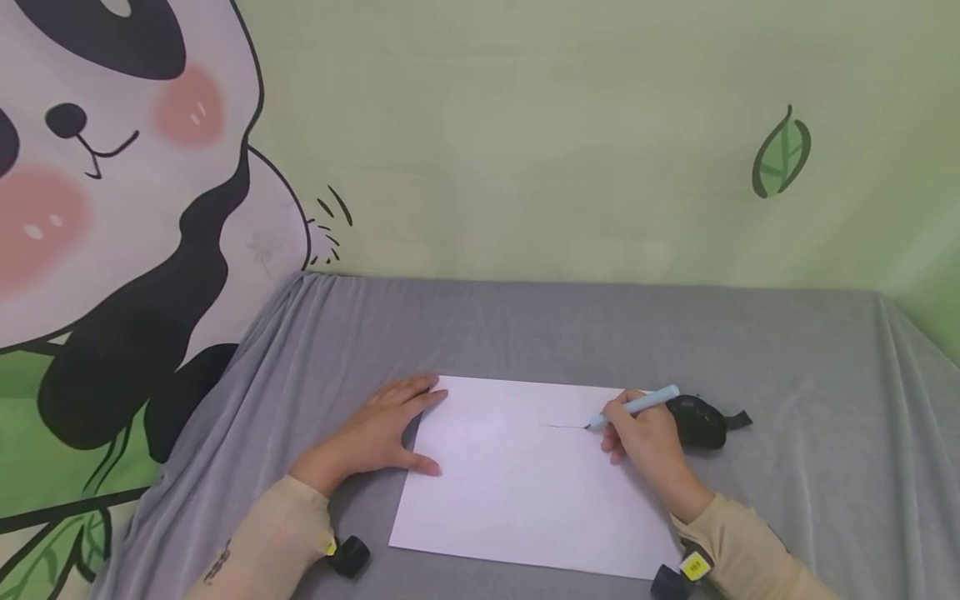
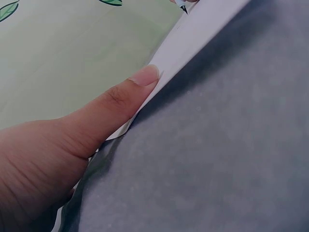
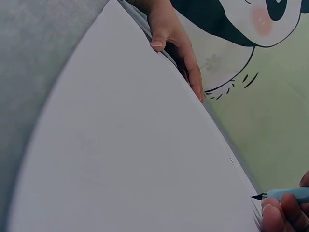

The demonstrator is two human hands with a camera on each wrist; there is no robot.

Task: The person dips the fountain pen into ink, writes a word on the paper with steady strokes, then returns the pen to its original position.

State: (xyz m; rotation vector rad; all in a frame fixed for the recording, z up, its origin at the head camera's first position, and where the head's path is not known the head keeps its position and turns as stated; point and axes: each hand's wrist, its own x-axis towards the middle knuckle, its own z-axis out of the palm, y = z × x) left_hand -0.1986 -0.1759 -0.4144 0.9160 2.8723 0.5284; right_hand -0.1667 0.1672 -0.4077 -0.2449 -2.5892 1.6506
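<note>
At the far left, a printed panda [image 1: 131, 325] filled much of the backdrop [image 1: 562, 167], with pink cheeks and black limbs. A grey cloth [image 1: 525, 325] covered the table below it, falling in folds at the left side. A beige sleeve [image 1: 262, 529] with dark markings reached in from the lower left, and a small black device [image 1: 350, 557] showed beside its cuff. Beyond the cuff, the left hand [image 1: 367, 437] lay at the left edge of a white sheet of paper [image 1: 517, 500]. Its thumb stood well apart from the other fingers, which were extended close together; the thumb pressed on the edge, and the fingertips rested by the upper left corner.

The sheet lay flat on the cloth between the two hands, bearing one short, thin dark line [image 1: 561, 427] in its upper part. At the line's right end was the dark tip of a light blue pen [image 1: 651, 401]; whether it touched the paper could not be told. The right hand [image 1: 648, 442] pinched the pen between thumb and forefinger, the remaining fingers curled underneath, and the pen's back end pointed up to the right.

Just beyond that hand, a rounded black object [image 1: 697, 422] with a strap-like tab sat on the cloth; whether it was a container, or held anything, could not be told. Farther right, a green leaf [image 1: 782, 157] was printed on the backdrop.
</note>
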